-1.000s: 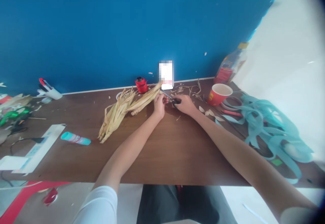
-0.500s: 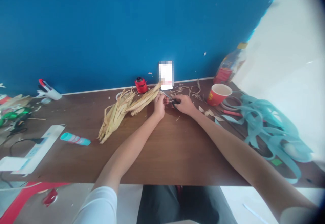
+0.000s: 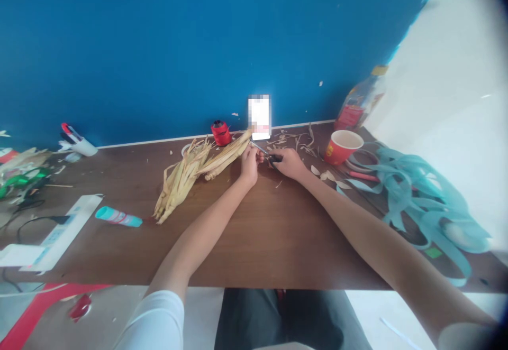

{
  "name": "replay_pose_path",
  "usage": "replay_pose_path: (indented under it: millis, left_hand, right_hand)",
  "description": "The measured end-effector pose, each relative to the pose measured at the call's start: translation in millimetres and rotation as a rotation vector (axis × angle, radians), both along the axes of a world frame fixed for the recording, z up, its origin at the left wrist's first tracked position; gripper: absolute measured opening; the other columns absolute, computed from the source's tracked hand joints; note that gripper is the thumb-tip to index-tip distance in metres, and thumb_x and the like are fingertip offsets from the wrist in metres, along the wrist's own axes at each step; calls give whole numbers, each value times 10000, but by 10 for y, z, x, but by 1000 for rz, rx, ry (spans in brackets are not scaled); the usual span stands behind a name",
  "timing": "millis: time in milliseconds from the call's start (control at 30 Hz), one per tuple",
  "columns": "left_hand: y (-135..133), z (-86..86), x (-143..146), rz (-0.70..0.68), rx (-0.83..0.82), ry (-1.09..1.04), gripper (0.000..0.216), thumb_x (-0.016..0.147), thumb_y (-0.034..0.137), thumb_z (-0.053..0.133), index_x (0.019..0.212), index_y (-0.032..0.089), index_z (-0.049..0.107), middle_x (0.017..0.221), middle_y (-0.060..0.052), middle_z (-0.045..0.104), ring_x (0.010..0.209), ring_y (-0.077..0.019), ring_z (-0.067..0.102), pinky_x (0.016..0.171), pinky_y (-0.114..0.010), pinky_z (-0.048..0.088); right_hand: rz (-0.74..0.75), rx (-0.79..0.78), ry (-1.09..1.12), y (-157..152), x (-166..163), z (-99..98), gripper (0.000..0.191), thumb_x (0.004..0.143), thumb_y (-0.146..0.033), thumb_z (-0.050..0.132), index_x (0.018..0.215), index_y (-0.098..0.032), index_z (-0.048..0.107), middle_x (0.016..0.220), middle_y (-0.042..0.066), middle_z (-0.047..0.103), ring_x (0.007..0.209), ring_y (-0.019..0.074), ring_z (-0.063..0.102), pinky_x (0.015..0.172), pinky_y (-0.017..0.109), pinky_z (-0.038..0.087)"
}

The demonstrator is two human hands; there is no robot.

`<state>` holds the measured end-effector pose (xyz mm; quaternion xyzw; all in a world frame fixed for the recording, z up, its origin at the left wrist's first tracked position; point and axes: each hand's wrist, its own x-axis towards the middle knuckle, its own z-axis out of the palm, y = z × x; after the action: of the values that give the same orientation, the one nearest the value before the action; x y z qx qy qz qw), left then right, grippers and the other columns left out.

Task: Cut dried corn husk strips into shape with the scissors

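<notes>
My right hand (image 3: 289,163) is shut on a pair of black-handled scissors (image 3: 270,157), whose thin blades point left toward my left hand (image 3: 250,164). The fingers of my left hand are curled close to the blade tips, and anything pinched there is too small to tell. Just left of that hand, a bundle of dried corn husks (image 3: 186,178) lies on the wooden table (image 3: 278,233), with one long strip reaching up past my left fingers. Small husk scraps (image 3: 325,176) lie to the right of my right hand.
Behind my hands stand a red spool (image 3: 220,133) and a white card with a blurred face (image 3: 259,117). A red paper cup (image 3: 343,147), a plastic bottle (image 3: 360,104) and tangled teal paper strips (image 3: 420,207) sit right. A teal tube (image 3: 118,217) and power strip (image 3: 59,232) lie left.
</notes>
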<state>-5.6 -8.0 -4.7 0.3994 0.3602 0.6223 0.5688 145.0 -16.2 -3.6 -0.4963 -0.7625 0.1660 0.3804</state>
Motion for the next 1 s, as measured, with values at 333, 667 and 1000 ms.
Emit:
replay_pose_path:
  millis: [333, 667, 1000]
  left_hand:
    - [23, -24, -3, 22, -2, 9, 118, 802, 189, 534, 713, 190, 456, 615, 38, 504, 543, -70, 482, 544, -186, 367]
    - [38, -41, -7, 64, -13, 7, 182, 855, 306, 614, 772, 188, 503, 672, 37, 531, 590, -70, 503, 566, -187, 383]
    - [27, -42, -13, 101, 4, 58, 218, 838, 362, 648, 774, 166, 576, 717, 11, 593, 635, -80, 535, 591, -197, 394]
  right_hand:
    - [7, 3, -7, 2, 7, -4, 249, 708, -182, 643, 912, -234, 777, 793, 13, 741, 711, 182, 626, 637, 263, 407]
    - [-60, -22, 16, -23, -22, 7, 209, 696, -230, 662, 879, -259, 757, 770, -10, 726, 712, 192, 619, 630, 272, 418]
    - [-77, -17, -3, -40, -23, 40, 205, 706, -223, 649, 877, -253, 756, 829, 3, 744, 753, 202, 640, 658, 281, 433]
